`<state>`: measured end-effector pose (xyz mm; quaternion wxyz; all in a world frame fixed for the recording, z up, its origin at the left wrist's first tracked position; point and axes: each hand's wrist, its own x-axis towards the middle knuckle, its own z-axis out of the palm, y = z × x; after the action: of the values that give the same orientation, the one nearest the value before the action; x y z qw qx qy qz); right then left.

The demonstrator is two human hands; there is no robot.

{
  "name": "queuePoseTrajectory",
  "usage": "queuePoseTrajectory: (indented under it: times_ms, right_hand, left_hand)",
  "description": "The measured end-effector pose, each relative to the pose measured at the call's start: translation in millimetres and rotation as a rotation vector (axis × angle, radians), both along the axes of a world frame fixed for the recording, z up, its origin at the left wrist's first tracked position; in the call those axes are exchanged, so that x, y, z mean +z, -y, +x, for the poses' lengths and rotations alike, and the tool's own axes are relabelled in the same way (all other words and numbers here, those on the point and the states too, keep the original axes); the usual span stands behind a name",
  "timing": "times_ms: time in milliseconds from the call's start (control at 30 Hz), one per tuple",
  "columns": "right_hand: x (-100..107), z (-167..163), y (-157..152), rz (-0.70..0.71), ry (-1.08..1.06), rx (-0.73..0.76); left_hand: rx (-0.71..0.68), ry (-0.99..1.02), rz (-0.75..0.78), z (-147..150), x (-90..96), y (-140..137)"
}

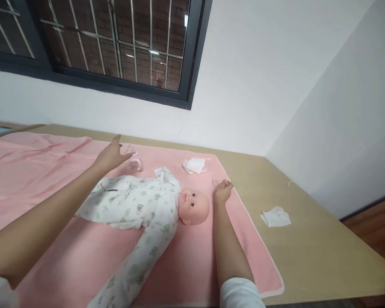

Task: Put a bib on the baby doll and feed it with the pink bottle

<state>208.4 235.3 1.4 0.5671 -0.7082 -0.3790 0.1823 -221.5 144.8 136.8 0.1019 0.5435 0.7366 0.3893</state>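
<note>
A pink blanket [179, 269] runs from the left edge across most of the tan table [311, 256]. On it, the left hand [111, 155] is spread, thumb and fingers apart, its fingertips at a clear baby bottle [135, 163]; contact cannot be confirmed. The doll [154, 203], in printed white clothing, lies face up, head to the right. Beyond its head sits a white packet [195, 166]. The right hand [223, 191] is curled beside a small clear item [215, 184]; whether it grips this cannot be determined. Farther right, a white tissue [276, 217] lies on bare table.
</note>
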Motion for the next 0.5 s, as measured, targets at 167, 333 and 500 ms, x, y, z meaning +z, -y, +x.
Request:
queuePoseTrajectory:
  times_ms: [167, 333, 500]
  right_hand:
    - [-2.9, 4.7, -2.4, 0.018, -0.025, 0.029]
    - [-5.3, 5.3, -8.9, 0.023, -0.001, 0.047]
    - [-4.9, 3.1, -12.3, 0.002, 0.018, 0.028]
  left_hand:
    - [-0.115, 0.000, 0.163, 35.7, 10.3, 96.0]
    - [-0.195, 0.009, 0.101, 58.7, 11.4, 123.3]
    - [-0.524, -0.016, -0.031, 98.9, 7.5, 53.7]
